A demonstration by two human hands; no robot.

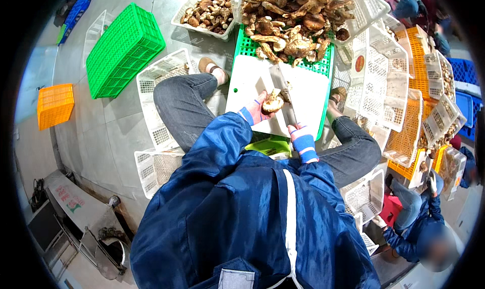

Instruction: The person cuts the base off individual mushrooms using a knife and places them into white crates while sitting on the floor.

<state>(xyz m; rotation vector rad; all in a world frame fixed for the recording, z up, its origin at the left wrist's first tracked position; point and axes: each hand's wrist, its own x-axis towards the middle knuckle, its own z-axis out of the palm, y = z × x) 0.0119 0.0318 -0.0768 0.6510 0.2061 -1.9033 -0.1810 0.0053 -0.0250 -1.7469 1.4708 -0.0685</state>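
Mushroom (273,104), knife (281,85) close together.
Left fingers (262,97) pinch the mushroom, right fingers (295,129) grip the knife; left tips best kept clear of its edge.

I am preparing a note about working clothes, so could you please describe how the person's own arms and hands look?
The person wears loose, slightly shiny dark blue sleeves, creased along their length. A blue and pink striped band shows at the left hand, and similar stripes at the right hand. Whether these are cuffs or gloves, I cannot tell.
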